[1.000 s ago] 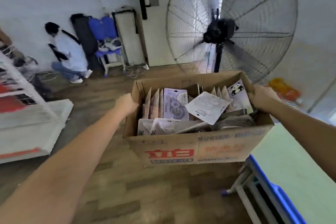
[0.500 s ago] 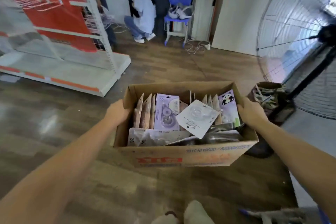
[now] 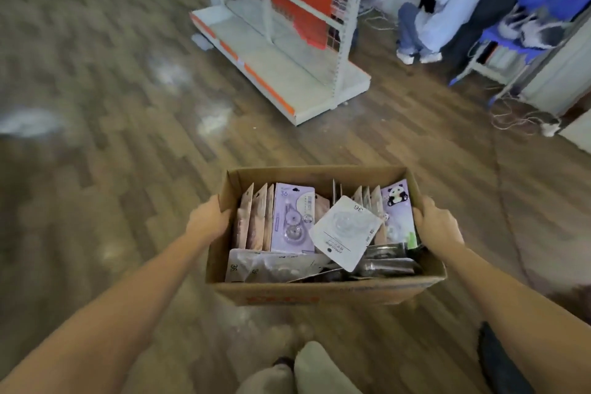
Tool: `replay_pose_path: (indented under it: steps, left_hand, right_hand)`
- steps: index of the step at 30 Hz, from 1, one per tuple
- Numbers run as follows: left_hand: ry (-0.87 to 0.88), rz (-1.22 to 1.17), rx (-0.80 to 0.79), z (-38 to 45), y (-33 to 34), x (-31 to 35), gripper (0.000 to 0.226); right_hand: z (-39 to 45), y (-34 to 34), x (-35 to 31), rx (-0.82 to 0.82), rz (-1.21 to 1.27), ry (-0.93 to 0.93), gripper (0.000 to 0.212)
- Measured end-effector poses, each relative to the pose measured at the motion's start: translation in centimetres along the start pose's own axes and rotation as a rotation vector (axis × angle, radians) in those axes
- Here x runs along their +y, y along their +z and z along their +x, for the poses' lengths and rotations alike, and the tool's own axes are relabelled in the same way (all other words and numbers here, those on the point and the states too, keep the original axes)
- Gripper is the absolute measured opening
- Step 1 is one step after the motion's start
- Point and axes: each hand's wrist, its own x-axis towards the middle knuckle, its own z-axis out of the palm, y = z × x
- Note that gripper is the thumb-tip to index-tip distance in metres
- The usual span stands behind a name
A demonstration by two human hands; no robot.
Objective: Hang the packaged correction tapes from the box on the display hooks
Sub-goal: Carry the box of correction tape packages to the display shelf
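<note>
I carry an open cardboard box in front of me above the wooden floor. My left hand grips its left wall and my right hand grips its right wall. Inside stand and lie several packaged correction tapes: a purple pack, a white pack lying tilted on top, a panda-printed pack and clear packs along the front. The display rack, white with a red back panel and wire hooks, stands ahead on the floor.
A crouching person is at the back right beside a blue chair piled with things. Cables and a power strip lie on the floor at the right. My feet show at the bottom.
The view has swung left and down, away from the big fan; the display rack now lies ahead and nearer. Both hands keep their hold on the box.
</note>
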Motion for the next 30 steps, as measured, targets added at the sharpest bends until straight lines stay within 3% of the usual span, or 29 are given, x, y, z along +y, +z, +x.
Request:
replay_pose_path:
  steps: [11,18,30]
  left_hand:
    - [-0.353,0.012,0.131,-4.8,1.5,-7.1,0.039]
    - [-0.47,-0.068,0.17,-5.7,0.7,-11.7,0.04]
    - [-0.549,-0.081,0.173,3.9,-5.3,-20.8,0.035]
  right_hand:
    - [6.7,5.1,-7.7,-0.132,-0.107,-0.302,0.039]
    - [8.7,8.9,-14.2,-0.185,-0.161,-0.45,0.039]
    - [13.7,15.2,-30.1,-0.223,-0.178,-0.51,0.04]
